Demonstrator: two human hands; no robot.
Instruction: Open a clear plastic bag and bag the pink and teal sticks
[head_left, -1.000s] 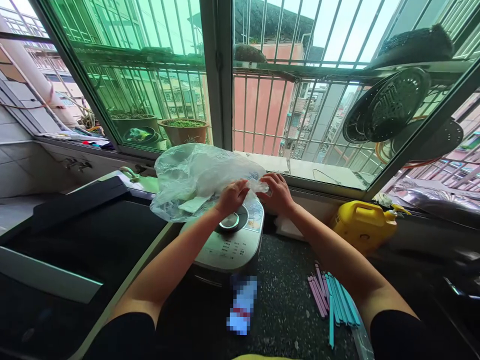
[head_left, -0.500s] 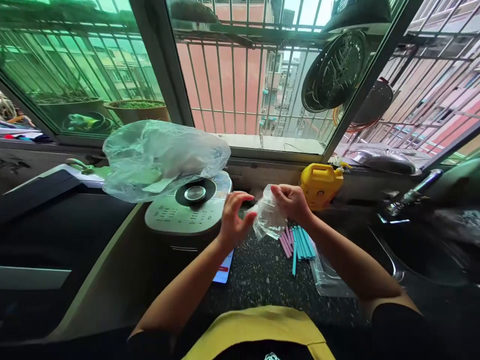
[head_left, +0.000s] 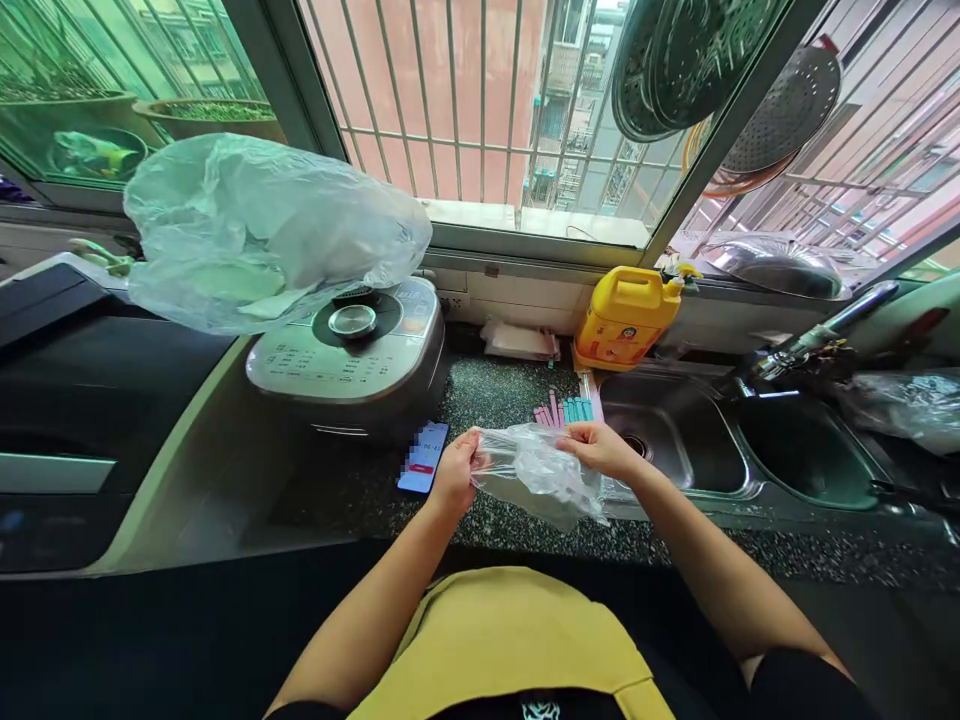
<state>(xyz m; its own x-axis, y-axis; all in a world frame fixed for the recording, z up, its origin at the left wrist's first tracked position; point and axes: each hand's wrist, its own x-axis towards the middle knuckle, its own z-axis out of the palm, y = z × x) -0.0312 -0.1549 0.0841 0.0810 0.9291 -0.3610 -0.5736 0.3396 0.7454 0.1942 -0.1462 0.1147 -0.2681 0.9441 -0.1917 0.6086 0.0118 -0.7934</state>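
Left and right hands are both gripping a small, crumpled, clear plastic bag (head_left: 540,478): the left hand (head_left: 455,472) is closing thumb and fingers on its left end, while the right hand (head_left: 600,448) is pinching its upper edge toward the right. Since the bag is hanging directly between them, neither hand is standing apart from it; its long axis is running left to right, with the loose right end sagging toward the body below the right hand. Where its mouth is facing is not clear. It is hovering over the dark speckled stone surface (head_left: 480,385), just in front of a small group of thin pink strips (head_left: 550,409) and teal strips (head_left: 578,409), and the right hand is lying nearer to these. A lit smartphone (head_left: 429,455) is resting just beside the left hand, on its outer side. Farther left, a silver-topped rice cooker (head_left: 337,365) is sitting under part of a large, puffed, translucent plastic bag (head_left: 300,215). Beyond the right hand, a yellow plastic jug (head_left: 628,318) is standing behind the steel sink (head_left: 701,425).
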